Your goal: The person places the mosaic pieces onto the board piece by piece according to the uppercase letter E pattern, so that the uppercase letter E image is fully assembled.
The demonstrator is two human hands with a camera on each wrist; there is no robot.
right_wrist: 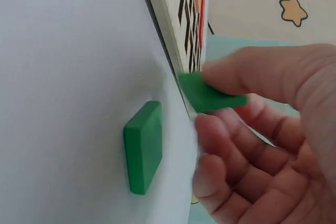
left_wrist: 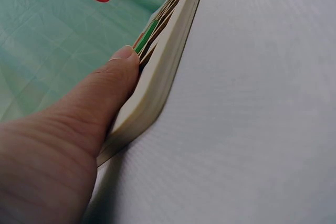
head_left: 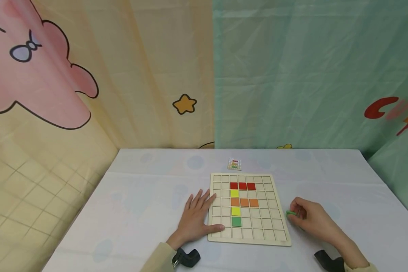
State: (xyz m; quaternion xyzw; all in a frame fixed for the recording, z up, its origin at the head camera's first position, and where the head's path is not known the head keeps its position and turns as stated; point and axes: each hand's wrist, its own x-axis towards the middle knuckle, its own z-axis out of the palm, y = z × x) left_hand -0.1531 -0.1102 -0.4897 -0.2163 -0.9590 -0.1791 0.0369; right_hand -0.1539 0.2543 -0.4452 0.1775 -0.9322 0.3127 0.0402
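A pale wooden grid board [head_left: 265, 234] lies on the table, with red tiles [head_left: 243, 186], yellow tiles [head_left: 235, 211], orange tiles [head_left: 244, 203] and one green tile [head_left: 236, 221] set in its squares. My left hand [head_left: 196, 219] rests on the board's left edge, fingers spread and thumb on the near left corner. Just off the board's right side, my right hand [head_left: 312, 219] pinches a green square tile [right_wrist: 210, 95] between thumb and fingers. Below that hand, in the right wrist view, another green tile [right_wrist: 144, 148] sits on the white tabletop.
A small printed pattern card [head_left: 235, 164] lies beyond the board's far edge. The white-covered table [head_left: 139, 196] ends at a printed curtain [head_left: 292, 75] behind. Black wrist mounts [head_left: 187, 258] sit on both wrists.
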